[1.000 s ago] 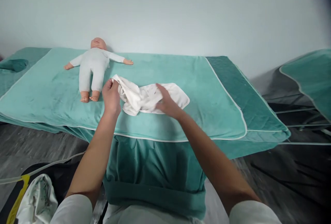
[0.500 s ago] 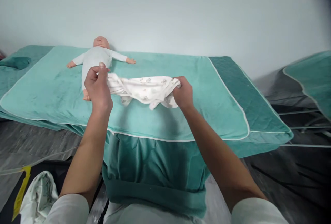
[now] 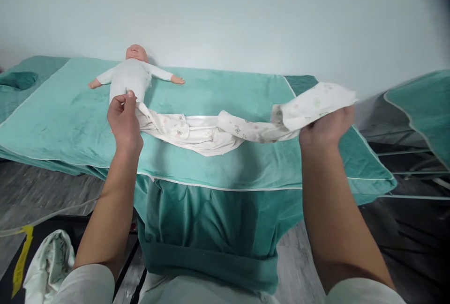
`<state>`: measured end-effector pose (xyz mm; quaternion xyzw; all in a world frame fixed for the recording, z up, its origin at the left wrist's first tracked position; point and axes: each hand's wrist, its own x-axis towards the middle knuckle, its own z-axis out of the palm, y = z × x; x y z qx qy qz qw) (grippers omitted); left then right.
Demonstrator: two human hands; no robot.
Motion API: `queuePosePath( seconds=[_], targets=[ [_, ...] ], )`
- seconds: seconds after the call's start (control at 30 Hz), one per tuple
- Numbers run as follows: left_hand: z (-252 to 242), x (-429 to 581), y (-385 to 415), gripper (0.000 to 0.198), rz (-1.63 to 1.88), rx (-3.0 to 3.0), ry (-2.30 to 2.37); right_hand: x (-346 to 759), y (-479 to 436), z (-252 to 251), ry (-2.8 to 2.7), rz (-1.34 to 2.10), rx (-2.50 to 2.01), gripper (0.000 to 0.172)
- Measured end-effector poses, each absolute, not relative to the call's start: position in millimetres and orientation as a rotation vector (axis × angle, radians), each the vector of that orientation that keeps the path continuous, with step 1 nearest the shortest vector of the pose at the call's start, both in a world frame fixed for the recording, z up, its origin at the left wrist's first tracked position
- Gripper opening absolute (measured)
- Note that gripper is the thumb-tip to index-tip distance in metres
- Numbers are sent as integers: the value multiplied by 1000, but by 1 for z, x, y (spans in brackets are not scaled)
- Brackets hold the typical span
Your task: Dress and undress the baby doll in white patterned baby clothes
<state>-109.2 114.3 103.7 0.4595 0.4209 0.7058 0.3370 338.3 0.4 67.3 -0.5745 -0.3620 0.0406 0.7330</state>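
Cloth (image 3: 228,139), drawn out lengthwise but not yet flat, hangs above the bed (image 3: 274,168) near its front edge, my left hand (image 3: 124,120) pinching one end, my right hand's (image 3: 328,125) grip hidden.

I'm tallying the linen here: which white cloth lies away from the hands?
The bundled cloth at the lower left, beside the yellow strip; the other, the printed cloth, stretches between the left hand and right hand.

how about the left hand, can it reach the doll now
Likely yes: the left hand appears close to the doll, whose upper body looks unobstructed, but that hand pinches the printed white cloth and might have to let go first.
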Motion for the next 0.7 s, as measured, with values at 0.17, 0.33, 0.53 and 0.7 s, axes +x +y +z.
queuePosePath(
  seconds=[0.17,0.33,0.53,0.7],
  targets=[
    [99,-109,115,39,1838,1237,1073,311,-7,30,-1236,89,-1670,27],
    [107,-109,102,35,1757,1257,995,263,-15,-6,-1849,109,-1985,62],
    [116,-113,98,24,1861,1249,927,263,-17,-2,-1754,6,-1987,36],
    [126,-126,112,24,2083,1279,804,308,-36,14,-1357,-225,-2164,34]
  ],
)
